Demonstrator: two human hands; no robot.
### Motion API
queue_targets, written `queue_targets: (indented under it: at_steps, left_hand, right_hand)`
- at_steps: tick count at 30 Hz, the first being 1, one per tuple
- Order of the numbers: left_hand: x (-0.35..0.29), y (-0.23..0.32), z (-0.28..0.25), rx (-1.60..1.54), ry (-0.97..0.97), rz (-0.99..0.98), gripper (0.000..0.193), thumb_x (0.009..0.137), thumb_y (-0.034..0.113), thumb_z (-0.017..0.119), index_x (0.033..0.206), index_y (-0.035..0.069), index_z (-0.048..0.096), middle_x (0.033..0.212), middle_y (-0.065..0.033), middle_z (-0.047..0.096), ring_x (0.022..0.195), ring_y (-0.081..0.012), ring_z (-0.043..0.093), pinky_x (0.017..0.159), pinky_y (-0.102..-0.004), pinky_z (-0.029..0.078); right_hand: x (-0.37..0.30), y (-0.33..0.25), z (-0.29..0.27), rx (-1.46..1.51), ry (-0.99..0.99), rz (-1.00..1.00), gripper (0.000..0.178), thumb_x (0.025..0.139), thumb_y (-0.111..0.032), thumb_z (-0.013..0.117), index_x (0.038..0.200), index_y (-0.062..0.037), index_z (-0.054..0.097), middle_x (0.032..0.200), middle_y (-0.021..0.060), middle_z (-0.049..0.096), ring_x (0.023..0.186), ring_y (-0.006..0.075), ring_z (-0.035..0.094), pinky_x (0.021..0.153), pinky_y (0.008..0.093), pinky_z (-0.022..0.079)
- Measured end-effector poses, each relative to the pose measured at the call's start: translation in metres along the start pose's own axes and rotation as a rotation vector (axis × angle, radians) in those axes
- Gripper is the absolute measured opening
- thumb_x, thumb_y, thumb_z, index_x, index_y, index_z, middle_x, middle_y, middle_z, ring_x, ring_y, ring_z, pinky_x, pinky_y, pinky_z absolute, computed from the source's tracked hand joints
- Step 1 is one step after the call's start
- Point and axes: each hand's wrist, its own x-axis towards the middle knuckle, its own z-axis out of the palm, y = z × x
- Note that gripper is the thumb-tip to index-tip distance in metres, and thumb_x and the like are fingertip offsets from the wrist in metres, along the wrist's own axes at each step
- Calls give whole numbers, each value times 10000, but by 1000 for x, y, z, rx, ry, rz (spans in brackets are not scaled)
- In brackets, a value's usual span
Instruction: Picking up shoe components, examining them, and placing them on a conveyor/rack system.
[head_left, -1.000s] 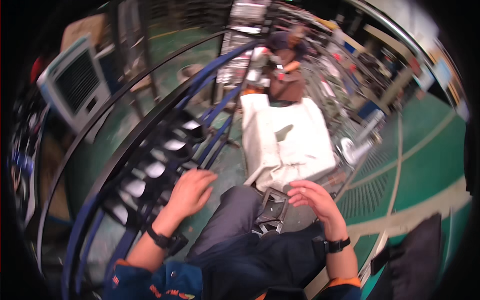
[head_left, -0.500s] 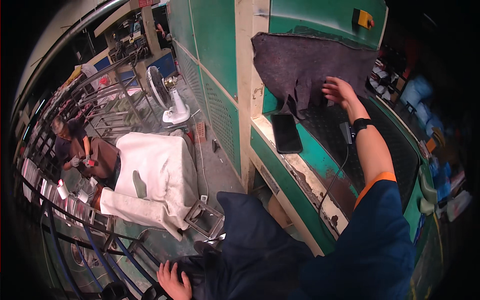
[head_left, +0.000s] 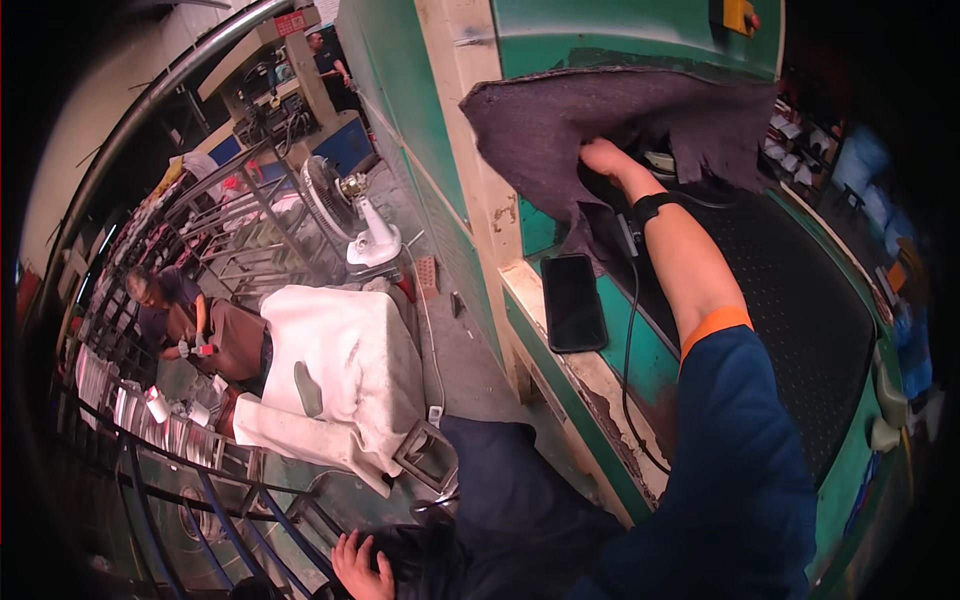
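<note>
My right hand (head_left: 606,158) reaches into a gap in the ragged dark cloth curtain (head_left: 530,120) over the opening of a green machine. Its fingers are bent away and mostly hidden, so what they hold, if anything, does not show. Just right of the hand, a pale item with dark parts (head_left: 660,160) shows in the gap; its kind is unclear. Beneath my right arm runs a black dotted conveyor belt (head_left: 770,300). My left hand (head_left: 362,568) rests low at the left beside my dark clothing, fingers spread, holding nothing.
A black phone (head_left: 575,305) lies on the machine's ledge, near a dark cable (head_left: 627,370). At left are a white-draped stand (head_left: 340,350), a fan (head_left: 370,240) and metal bars (head_left: 215,520). A co-worker (head_left: 165,310) sits farther left; another person (head_left: 330,70) stands at the back.
My right hand has moved left and into the curtain, opening a gap where the pale item now shows. The view has shifted slightly. My left hand stays low with fingers spread.
</note>
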Motion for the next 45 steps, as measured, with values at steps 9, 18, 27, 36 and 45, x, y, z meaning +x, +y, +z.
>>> queue_targets:
  at_steps: [9, 18, 27, 36, 45]
  left_hand:
    - [10, -7, 16, -50, -50, -160, 340, 752, 259, 670, 1063, 130, 715, 1251, -77, 623, 1270, -312, 499, 1119, -513, 313]
    - [-5, -1, 13, -24, -65, -230, 322, 782, 268, 653, 1071, 137, 711, 1270, -70, 619, 1285, -289, 491, 1126, -499, 317]
    - [-2, -16, 12, -40, -42, -242, 314, 786, 269, 643, 1065, 140, 708, 1266, -54, 623, 1280, -275, 497, 1123, -499, 320]
    - [-21, -20, 12, -66, 21, -259, 281, 797, 277, 641, 1033, 149, 725, 1227, -53, 641, 1253, -255, 522, 1120, -487, 331]
    - [-44, -44, 13, -140, 68, -253, 302, 817, 293, 612, 1056, 136, 711, 1255, -51, 630, 1266, -250, 509, 1117, -499, 326]
  right_hand:
    - [29, 131, -94, -686, 70, 327, 696, 901, -573, 512, 1372, -61, 536, 1452, 178, 487, 1352, 362, 453, 1106, 507, 375]
    - [13, 128, -108, -1058, 198, 181, 565, 890, -491, 545, 1208, -32, 628, 1191, 230, 638, 1196, 345, 578, 1043, 498, 410]
    - [-41, 141, -115, -900, -18, 180, 772, 929, -628, 431, 1414, -29, 480, 1370, 229, 543, 1306, 350, 486, 1110, 466, 327]
    - [-115, 77, -90, -980, 46, 114, 782, 846, -647, 578, 1432, -138, 480, 1277, 211, 610, 1175, 383, 578, 998, 478, 433]
    - [-199, 98, -56, -1204, 619, -306, 934, 674, -858, 587, 1321, -186, 548, 1014, 153, 642, 927, 357, 638, 682, 503, 530]
